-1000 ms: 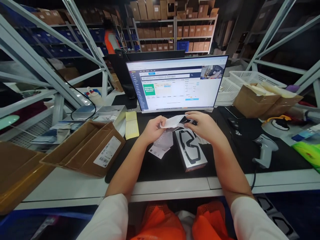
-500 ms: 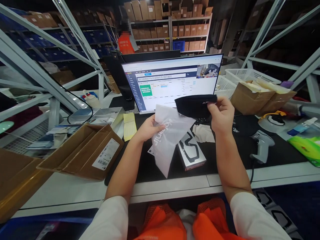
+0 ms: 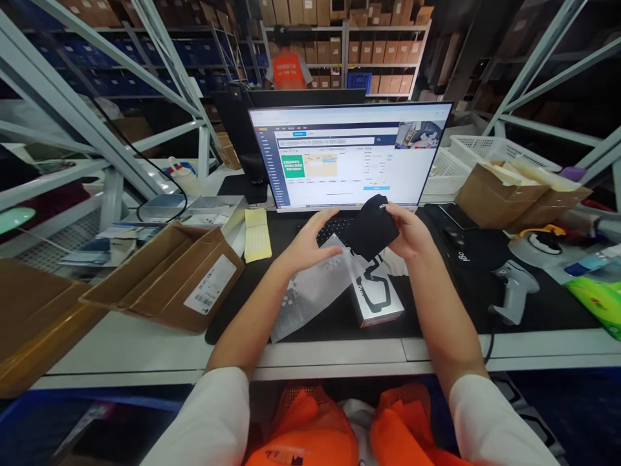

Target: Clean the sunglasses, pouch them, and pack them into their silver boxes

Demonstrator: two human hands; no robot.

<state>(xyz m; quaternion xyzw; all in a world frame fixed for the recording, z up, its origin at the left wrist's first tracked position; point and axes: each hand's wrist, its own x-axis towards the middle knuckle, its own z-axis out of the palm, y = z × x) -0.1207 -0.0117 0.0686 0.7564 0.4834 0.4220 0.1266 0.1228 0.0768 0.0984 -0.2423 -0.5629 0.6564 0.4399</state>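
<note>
— How far along?
— Seemingly done with unbagging: gripping the black pouch (image 3: 372, 228) in the right hand (image 3: 411, 234), above the far end of the box (image 3: 381, 301). Holding the left hand (image 3: 308, 248) open near the plastic bag (image 3: 320, 291).
— And remaining to do?
— Cannot tell; cannot see inside box or pouch.
— Pointing which way?
— With printed corner up, to the right; lengthwise slanting, seemingly, from lower left to upper right.

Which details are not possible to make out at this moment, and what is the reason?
Keyboard: partly covered by the left hand and black pouch, head view.
Pouch lettering: too small to read, head view.
Right hand: some fingers hidden behind the pouch, head view.
Far-left carton: cut off by the left edge, head view.
</note>
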